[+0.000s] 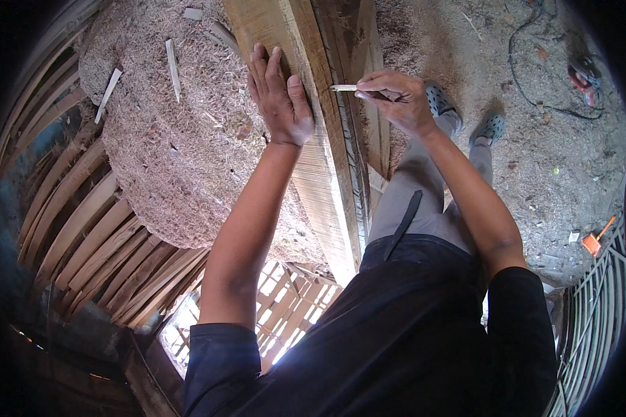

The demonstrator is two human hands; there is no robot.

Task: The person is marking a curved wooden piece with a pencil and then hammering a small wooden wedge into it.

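A long, thick wooden beam (325, 184) runs from the top of the head view down toward my waist. My left hand (279, 104) lies flat on its upper face, fingers stretched out and thumb apart. On the beam's right side, my right hand (401, 103) pinches a thin, pale pencil-like stick (344, 88). The stick points left, its tip at or very close to the beam's side edge; whether it touches I cannot tell.
Wood shavings (167, 160) are heaped left of the beam, with loose offcuts (173, 69) on them. Curved planks (83, 229) line the left. At the far right lie a power tool (583, 82), a dark cable (511, 52) and an orange long-handled object (592, 243), near a slatted frame (595, 313).
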